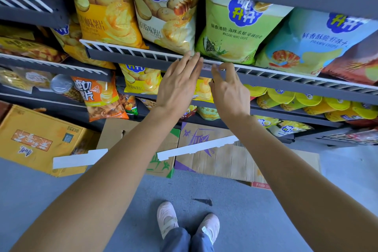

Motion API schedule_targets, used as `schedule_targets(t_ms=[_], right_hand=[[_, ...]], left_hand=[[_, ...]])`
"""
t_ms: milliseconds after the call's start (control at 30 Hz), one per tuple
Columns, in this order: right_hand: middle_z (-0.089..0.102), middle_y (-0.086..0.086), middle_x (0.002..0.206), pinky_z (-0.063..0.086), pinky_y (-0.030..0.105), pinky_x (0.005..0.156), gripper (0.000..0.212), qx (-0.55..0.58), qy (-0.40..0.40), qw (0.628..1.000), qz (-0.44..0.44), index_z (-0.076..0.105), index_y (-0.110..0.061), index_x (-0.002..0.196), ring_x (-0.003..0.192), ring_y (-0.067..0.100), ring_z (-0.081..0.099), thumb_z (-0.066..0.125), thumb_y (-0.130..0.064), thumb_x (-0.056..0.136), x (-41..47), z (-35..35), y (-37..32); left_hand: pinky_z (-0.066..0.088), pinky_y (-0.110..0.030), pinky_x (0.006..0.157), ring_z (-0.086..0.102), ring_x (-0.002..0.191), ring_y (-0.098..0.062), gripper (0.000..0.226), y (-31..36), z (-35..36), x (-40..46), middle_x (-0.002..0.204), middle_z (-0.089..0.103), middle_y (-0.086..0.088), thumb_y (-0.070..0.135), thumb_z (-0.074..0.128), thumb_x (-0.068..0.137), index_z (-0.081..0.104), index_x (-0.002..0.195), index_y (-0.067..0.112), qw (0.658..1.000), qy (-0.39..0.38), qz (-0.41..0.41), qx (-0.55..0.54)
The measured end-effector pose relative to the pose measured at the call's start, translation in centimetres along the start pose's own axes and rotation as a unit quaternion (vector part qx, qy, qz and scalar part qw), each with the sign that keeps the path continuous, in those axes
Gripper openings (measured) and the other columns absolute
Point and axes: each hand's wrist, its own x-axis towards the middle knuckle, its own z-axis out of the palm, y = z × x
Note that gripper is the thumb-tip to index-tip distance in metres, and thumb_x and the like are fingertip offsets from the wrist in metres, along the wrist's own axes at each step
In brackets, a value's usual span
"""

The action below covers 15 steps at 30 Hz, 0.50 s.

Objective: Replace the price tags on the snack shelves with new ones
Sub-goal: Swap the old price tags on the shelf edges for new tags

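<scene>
A small price tag (207, 67) sits in the front rail of a grey snack shelf (126, 58), below a green wasabi chip bag (235, 30). My left hand (180, 84) is flat, its straight fingers reaching up to the rail just left of the tag. My right hand (227, 88) is beside it, with thumb and forefinger curled at the tag's right edge on the rail. Whether they pinch the tag is hard to tell. Most of the tag is hidden between the two hands.
Yellow chip bags (114, 12) and a blue prawn chip bag (313, 45) fill the shelf behind a white wire guard (131, 50). Lower shelves hold more snacks. Cardboard boxes (34, 139) and white strips (196, 147) lie on the grey floor, near my shoes (166, 219).
</scene>
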Motion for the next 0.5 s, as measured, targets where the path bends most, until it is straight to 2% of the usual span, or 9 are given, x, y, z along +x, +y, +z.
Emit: schedule_targets(t_ms=[67, 133, 267, 333, 433, 500], right_hand=[[0.052, 0.016, 0.121, 0.024, 0.022, 0.041, 0.055, -0.026, -0.018, 0.999, -0.011, 0.048, -0.002, 0.131, 0.086, 0.029, 0.061, 0.069, -0.01, 0.08, -0.4, 0.3, -0.1], [0.054, 0.015, 0.123, 0.021, 0.017, 0.038, 0.068, -0.073, -0.027, 0.997, -0.01, 0.048, -0.002, 0.131, 0.088, 0.021, 0.063, 0.077, -0.014, 0.071, -0.9, 0.6, -0.3], [0.041, 0.016, 0.14, 0.025, 0.02, 0.041, 0.074, -0.057, -0.04, 0.997, -0.015, 0.033, 0.001, 0.141, 0.103, 0.023, 0.059, 0.069, -0.008, 0.077, -1.4, 1.0, -0.4], [0.04, 0.017, 0.14, 0.027, 0.02, 0.042, 0.072, -0.048, -0.031, 0.998, -0.014, 0.032, 0.001, 0.141, 0.104, 0.024, 0.058, 0.067, -0.007, 0.079, -1.4, 1.0, -0.4], [0.05, 0.018, 0.129, 0.029, 0.02, 0.039, 0.065, -0.033, 0.009, 0.999, -0.004, 0.042, 0.002, 0.135, 0.095, 0.025, 0.062, 0.069, -0.005, 0.077, -1.3, 0.7, -0.5], [0.052, 0.019, 0.127, 0.038, 0.024, 0.038, 0.058, -0.018, 0.04, 0.999, -0.003, 0.044, 0.002, 0.133, 0.094, 0.027, 0.062, 0.065, -0.005, 0.08, -1.0, 0.6, -0.5]], left_hand=[[0.046, -0.031, 0.096, 0.049, 0.127, -0.02, 0.064, 0.0, 0.1, 0.0, 0.138, 0.052, -0.003, 0.005, 0.02, 0.077, 0.05, 0.133, 0.009, 0.999, -0.039, -0.008, 0.003], [0.045, -0.028, 0.096, 0.048, 0.128, -0.017, 0.064, 0.2, -0.4, 0.0, 0.142, 0.048, -0.001, 0.005, 0.021, 0.078, 0.046, 0.137, 0.011, 0.998, -0.051, -0.022, 0.007], [0.02, -0.032, 0.113, 0.013, 0.145, -0.019, 0.067, 0.5, -0.7, -0.1, 0.158, 0.008, -0.003, -0.001, 0.034, 0.089, 0.007, 0.149, 0.01, 0.995, -0.084, -0.036, -0.035], [0.017, -0.034, 0.115, 0.01, 0.146, -0.02, 0.068, 0.6, -0.9, 0.0, 0.159, 0.007, -0.003, -0.001, 0.038, 0.09, 0.007, 0.149, 0.01, 0.996, -0.073, -0.04, -0.037], [0.017, -0.034, 0.115, 0.012, 0.145, -0.021, 0.065, 0.7, -0.7, 0.0, 0.158, 0.01, -0.004, -0.002, 0.036, 0.09, 0.011, 0.149, 0.009, 0.997, -0.059, -0.043, -0.04], [0.018, -0.034, 0.115, 0.012, 0.145, -0.022, 0.064, 0.6, -0.6, 0.0, 0.158, 0.011, -0.005, -0.002, 0.035, 0.09, 0.012, 0.149, 0.009, 0.996, -0.054, -0.046, -0.05]])
